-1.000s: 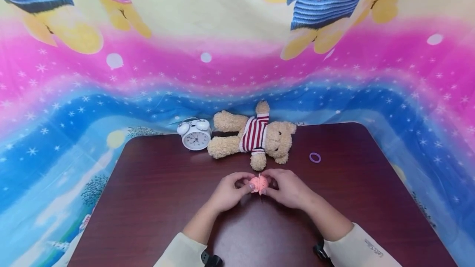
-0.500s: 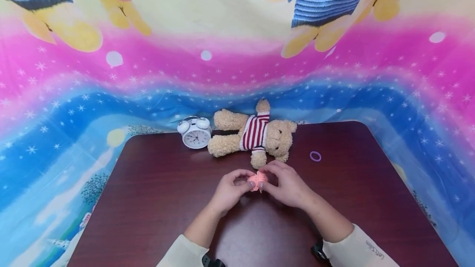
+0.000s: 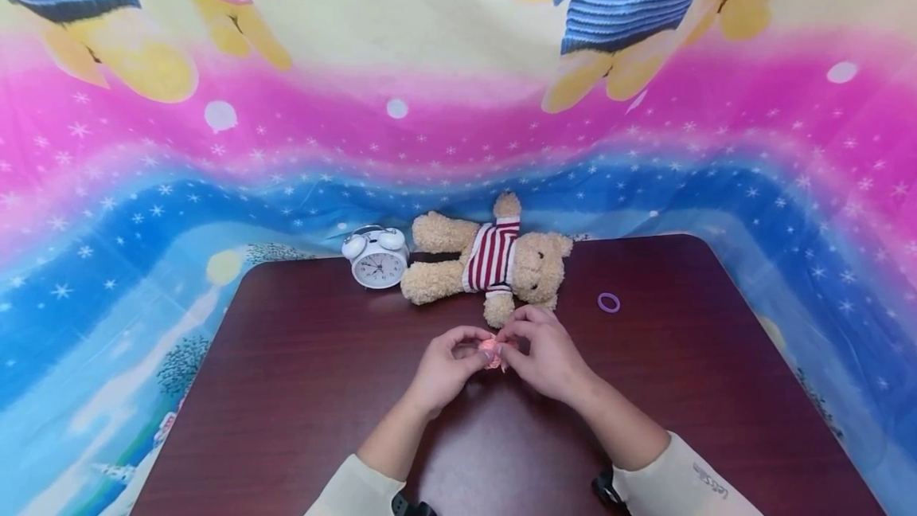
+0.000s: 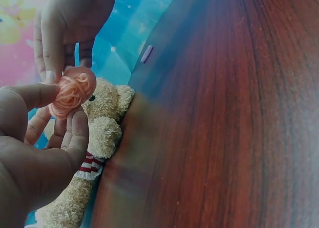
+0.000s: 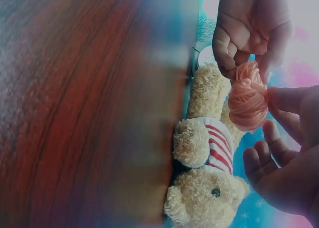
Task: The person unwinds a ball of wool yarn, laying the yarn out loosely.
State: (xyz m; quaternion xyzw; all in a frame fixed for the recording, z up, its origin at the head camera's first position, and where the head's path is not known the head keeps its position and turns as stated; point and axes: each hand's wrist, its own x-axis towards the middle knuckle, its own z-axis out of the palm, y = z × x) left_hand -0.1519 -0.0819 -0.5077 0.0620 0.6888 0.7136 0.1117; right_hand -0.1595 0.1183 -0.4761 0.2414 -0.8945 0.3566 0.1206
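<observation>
A small ball of peach-pink yarn (image 4: pixel 75 92) is held up over the table, between both hands. My left hand (image 3: pixel 446 365) grips one end of it, thumb on one side and fingers on the other. The thumb and forefinger of my right hand (image 3: pixel 544 357) pinch yarn at the ball's side, while the other fingers of that hand stay off it in the right wrist view. Strands wrap around the middle of the ball in crossing directions. Just beyond the hands lies a tan teddy bear (image 3: pixel 490 257) in a red-and-white striped shirt.
A white twin-bell alarm clock (image 3: pixel 380 269) stands at the bear's feet, near the back of the dark red-brown table (image 3: pixel 308 388). To the right of the bear lies a purple ring (image 3: pixel 609 302). A printed cloth (image 3: pixel 458 134) hangs behind and along both sides.
My right hand has moved slightly left and up, its fingers now covering more of the yarn ball. My left hand keeps its grip, almost still. Bear, clock and ring have not moved.
</observation>
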